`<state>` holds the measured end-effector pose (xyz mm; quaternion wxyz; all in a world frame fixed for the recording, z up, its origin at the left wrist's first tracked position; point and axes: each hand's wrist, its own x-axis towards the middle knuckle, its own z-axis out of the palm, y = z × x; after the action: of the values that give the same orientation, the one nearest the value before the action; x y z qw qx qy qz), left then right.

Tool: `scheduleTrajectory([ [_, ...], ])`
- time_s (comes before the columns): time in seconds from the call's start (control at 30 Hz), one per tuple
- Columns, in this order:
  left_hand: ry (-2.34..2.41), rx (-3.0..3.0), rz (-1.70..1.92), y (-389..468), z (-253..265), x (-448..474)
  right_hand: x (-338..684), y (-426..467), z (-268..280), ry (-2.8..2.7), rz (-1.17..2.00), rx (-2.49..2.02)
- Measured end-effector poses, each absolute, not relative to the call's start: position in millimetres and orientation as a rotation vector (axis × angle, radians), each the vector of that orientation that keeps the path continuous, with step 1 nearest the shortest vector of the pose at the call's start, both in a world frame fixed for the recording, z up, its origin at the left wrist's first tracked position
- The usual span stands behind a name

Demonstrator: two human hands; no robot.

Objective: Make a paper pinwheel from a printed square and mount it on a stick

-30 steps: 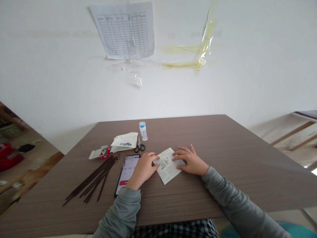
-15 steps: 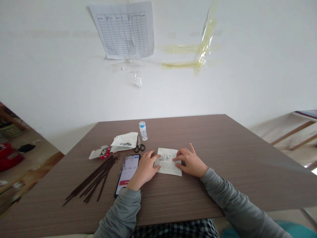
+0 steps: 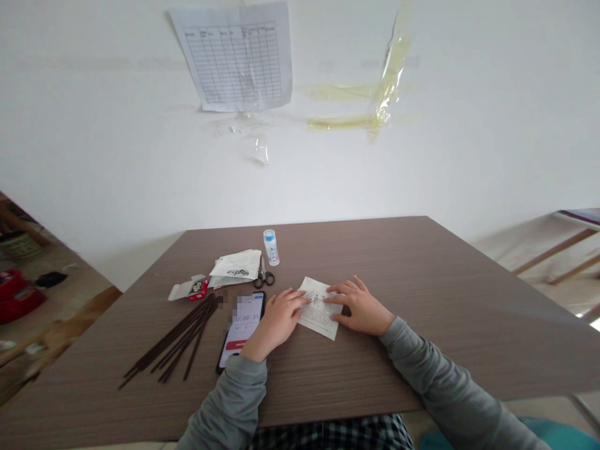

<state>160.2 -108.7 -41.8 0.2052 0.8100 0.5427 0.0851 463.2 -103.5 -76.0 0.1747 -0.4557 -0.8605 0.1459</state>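
A printed sheet of paper (image 3: 319, 315) with a small drawing and lines of text lies flat on the table, turned at a slant. On its left edge rest the fingers of my left hand (image 3: 281, 317), which is open. My right hand (image 3: 359, 306) is open too, its spread fingertips touching the paper's upper right part. Beside my left wrist lies a phone (image 3: 244, 322) showing a timer. Scissors (image 3: 264, 277) with black handles are beyond my left hand, next to a stack of printed papers (image 3: 235, 265).
A glue bottle (image 3: 271, 249) stands upright behind the scissors. Left of the phone lie several thin dark sticks (image 3: 173, 340), near an open red box (image 3: 197, 288) of small metal pieces. The table (image 3: 422, 269) meets a white wall with a taped chart (image 3: 234, 59).
The sheet has turned clockwise under my fingers. My left hand has shifted slightly to the right, and my right fingers have spread out over the paper.
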Motion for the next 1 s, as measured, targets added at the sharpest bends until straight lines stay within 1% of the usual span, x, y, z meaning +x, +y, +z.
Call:
scheduleTrajectory([
  [0.23,1.434,2.253,0.078,-110,-32,156,467,-103,-70,-2.443,0.543,-1.32],
  [0.37,1.414,2.26,0.102,-109,-34,153,471,-101,-66,-2.46,0.595,-1.315],
  [0.7,1.433,2.263,0.292,-108,-43,151,473,-98,-67,-2.472,0.569,-1.314],
  [1.0,1.433,2.256,0.163,-111,-36,154,474,-98,-69,-2.445,0.606,-1.247],
])
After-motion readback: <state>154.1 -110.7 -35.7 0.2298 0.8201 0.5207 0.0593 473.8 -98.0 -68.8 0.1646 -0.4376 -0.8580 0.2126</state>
